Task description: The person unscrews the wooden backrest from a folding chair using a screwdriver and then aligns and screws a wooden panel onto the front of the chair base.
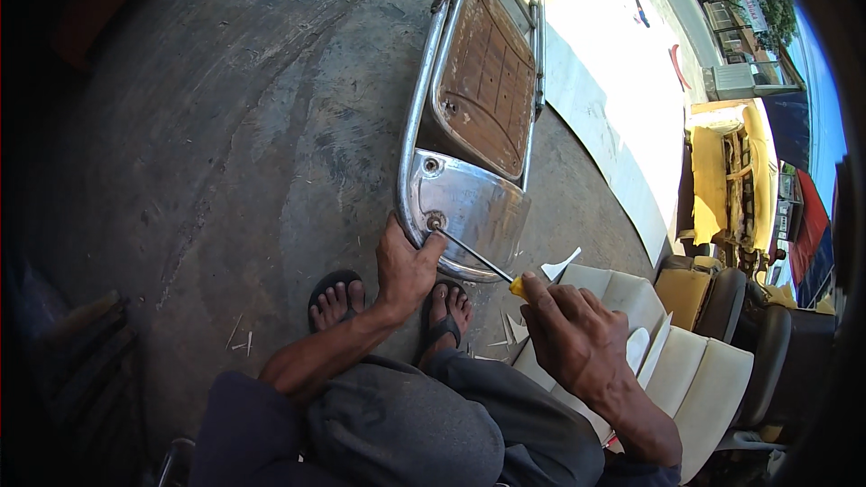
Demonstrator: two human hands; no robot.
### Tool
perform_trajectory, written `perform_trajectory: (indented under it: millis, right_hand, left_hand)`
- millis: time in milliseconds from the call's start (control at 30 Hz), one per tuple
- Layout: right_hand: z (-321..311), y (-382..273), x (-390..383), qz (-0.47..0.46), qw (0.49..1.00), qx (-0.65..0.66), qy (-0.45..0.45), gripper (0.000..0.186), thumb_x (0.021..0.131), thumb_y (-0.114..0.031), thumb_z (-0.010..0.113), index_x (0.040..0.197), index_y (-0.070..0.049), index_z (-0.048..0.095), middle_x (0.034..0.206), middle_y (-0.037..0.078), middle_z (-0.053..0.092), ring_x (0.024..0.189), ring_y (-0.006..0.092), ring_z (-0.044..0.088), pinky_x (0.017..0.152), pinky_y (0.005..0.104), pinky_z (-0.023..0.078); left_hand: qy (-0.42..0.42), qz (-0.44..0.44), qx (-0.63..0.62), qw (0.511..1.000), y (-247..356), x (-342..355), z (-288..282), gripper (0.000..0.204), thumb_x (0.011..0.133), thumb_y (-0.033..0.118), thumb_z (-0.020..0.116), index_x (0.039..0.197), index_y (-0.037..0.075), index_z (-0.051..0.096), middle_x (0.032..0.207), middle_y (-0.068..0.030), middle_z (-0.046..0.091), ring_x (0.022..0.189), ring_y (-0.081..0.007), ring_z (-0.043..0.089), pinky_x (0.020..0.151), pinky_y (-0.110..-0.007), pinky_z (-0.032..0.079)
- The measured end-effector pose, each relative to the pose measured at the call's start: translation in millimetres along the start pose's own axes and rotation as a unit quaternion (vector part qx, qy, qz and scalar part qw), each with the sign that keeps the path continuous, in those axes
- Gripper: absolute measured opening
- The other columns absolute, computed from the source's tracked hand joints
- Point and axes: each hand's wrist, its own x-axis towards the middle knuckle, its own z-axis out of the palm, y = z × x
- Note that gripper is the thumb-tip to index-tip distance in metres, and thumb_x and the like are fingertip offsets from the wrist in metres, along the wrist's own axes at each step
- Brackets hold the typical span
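Observation:
A folding metal chair frame (408,129) lies on the floor in front of my feet, with a rusty brown seat panel (487,77) and a shiny metal backrest plate (474,203). My left hand (404,263) is closed around the tube at the chair's near end, its thumb by a round recessed hole in the plate. In my right hand (577,329) is a screwdriver (484,261) with a yellow handle and a long thin shaft. Its tip meets the plate at that recessed hole, close to my left thumb. Whether a screw sits there is too small to tell.
White padded seat cushions (695,370) stand at my right, with dark seats (762,343) behind them. A large white sheet (604,81) covers the floor beyond the chair. Small white scraps (519,331) lie near my right foot. Further off stands a yellow foam seat (758,176).

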Motion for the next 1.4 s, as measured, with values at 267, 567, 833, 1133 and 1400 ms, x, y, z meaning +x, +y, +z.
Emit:
perform_trajectory:
  millis: [267, 567, 833, 1133, 1400]
  right_hand:
    - [-9, -4, 12, 0.022, 0.998, -0.002, -0.056, 0.041, 0.092, -0.015, 0.070, 0.131, -0.007, 0.062, 0.083, 0.007, 0.065, 0.072, 0.0218, 0.068, 0.047, 0.0365, 0.049]
    - [-18, 1, 17, 0.014, 0.997, -0.009, -0.076, 0.040, 0.092, -0.015, 0.069, 0.130, -0.006, 0.062, 0.087, 0.009, 0.068, 0.077, 0.0241, 0.071, 0.048, 0.0382, 0.050]
    - [-28, -6, 23, 0.018, 0.994, -0.012, -0.110, 0.043, 0.091, -0.015, 0.069, 0.132, -0.006, 0.059, 0.088, 0.009, 0.068, 0.077, 0.0264, 0.072, 0.049, 0.0405, 0.052]
    - [-47, -22, 43, -0.076, 0.981, -0.127, -0.129, 0.034, 0.096, -0.018, 0.062, 0.126, -0.002, 0.059, 0.104, 0.013, 0.059, 0.084, 0.0247, 0.062, 0.059, 0.0372, 0.055]
    - [-58, -8, 54, -0.074, 0.977, -0.033, -0.196, 0.038, 0.100, -0.020, 0.055, 0.126, 0.007, 0.055, 0.090, 0.017, 0.061, 0.071, 0.0228, 0.060, 0.053, 0.0358, 0.054]
  left_hand:
    - [0.008, 0.001, 0.023, 1.000, 10, -2, 2, 0.035, 0.084, 0.011, 0.071, 0.112, -0.007, 0.060, 0.095, -0.0204, 0.071, 0.086, -0.0284, 0.071, 0.080, -0.040, 0.054]
    - [0.009, -0.006, 0.027, 1.000, 10, -1, 3, 0.037, 0.083, 0.013, 0.072, 0.111, -0.007, 0.061, 0.095, -0.0222, 0.072, 0.087, -0.0311, 0.072, 0.080, -0.041, 0.054]
    - [0.018, -0.004, 0.036, 0.999, 13, -3, 1, 0.037, 0.082, 0.014, 0.072, 0.111, -0.007, 0.061, 0.094, -0.0229, 0.072, 0.086, -0.0335, 0.072, 0.080, -0.042, 0.054]
    - [0.016, 0.005, 0.049, 0.999, 14, -3, -3, 0.037, 0.082, 0.011, 0.070, 0.112, -0.007, 0.060, 0.096, -0.0226, 0.071, 0.087, -0.0316, 0.072, 0.081, -0.042, 0.054]
    - [-0.057, -0.025, -0.079, 0.995, 23, 0, 9, 0.040, 0.084, -0.002, 0.064, 0.122, -0.010, 0.058, 0.110, -0.0146, 0.068, 0.095, -0.0216, 0.066, 0.087, -0.035, 0.052]
